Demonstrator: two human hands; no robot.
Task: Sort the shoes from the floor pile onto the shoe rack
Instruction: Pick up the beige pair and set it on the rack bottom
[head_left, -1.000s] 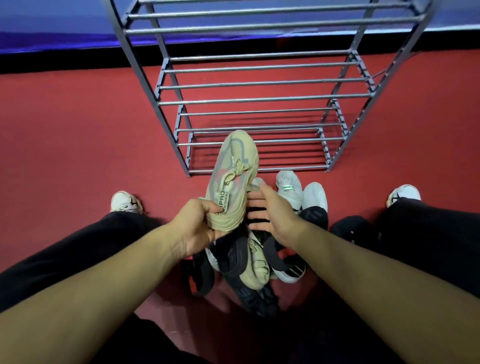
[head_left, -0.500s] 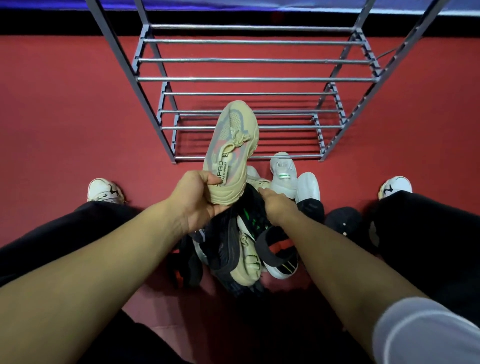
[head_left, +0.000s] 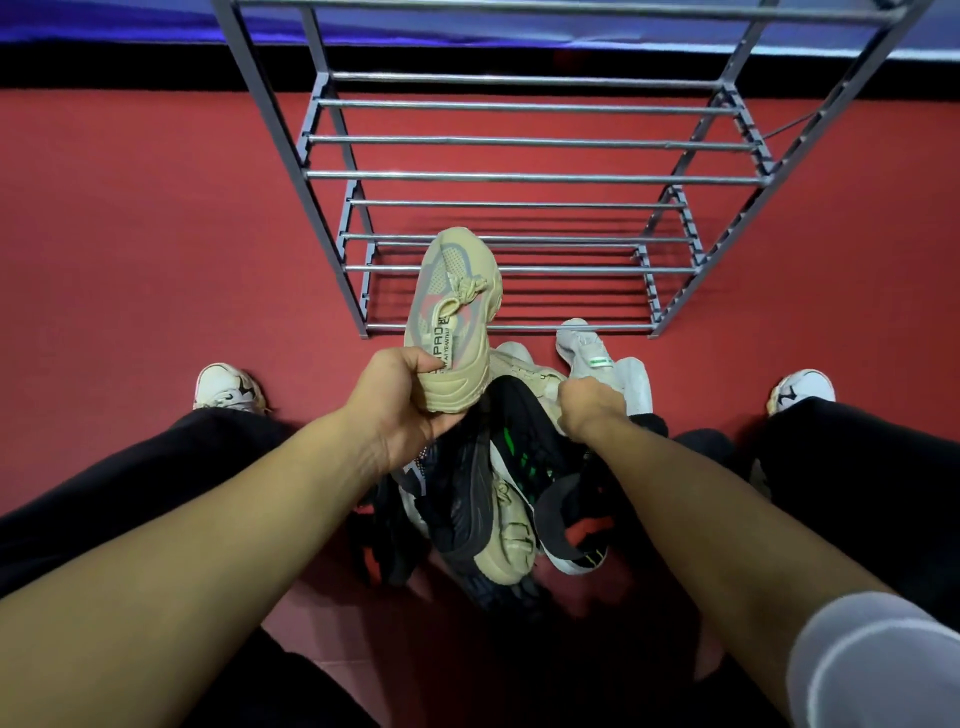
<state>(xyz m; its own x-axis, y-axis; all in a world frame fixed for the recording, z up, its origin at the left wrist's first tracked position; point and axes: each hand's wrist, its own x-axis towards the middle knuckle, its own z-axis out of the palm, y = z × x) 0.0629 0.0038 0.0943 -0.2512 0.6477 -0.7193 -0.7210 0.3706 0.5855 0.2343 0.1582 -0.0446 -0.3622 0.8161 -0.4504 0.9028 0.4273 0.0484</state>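
My left hand (head_left: 400, 400) grips the heel of a beige sneaker (head_left: 453, 317), held toe-forward above the floor pile and in front of the shoe rack's lowest shelf. My right hand (head_left: 589, 405) is down in the pile, fingers closed on a second beige sneaker (head_left: 530, 371) that lies half hidden under a black shoe with green marks (head_left: 519, 441). The pile also holds a third beige shoe (head_left: 511, 540), black shoes and white sneakers (head_left: 587, 348). The grey metal shoe rack (head_left: 519, 176) stands just beyond, all its shelves bare.
The floor is red carpet (head_left: 130, 234). My own feet in white sneakers sit at the left (head_left: 226, 387) and right (head_left: 802, 387), with my black-trousered knees on either side of the pile. A dark skirting and blue wall run behind the rack.
My right hand left the held beige sneaker, dropped into the pile and closed on the second beige shoe. The left hand keeps its hold. The view tilted down, then back up a little.
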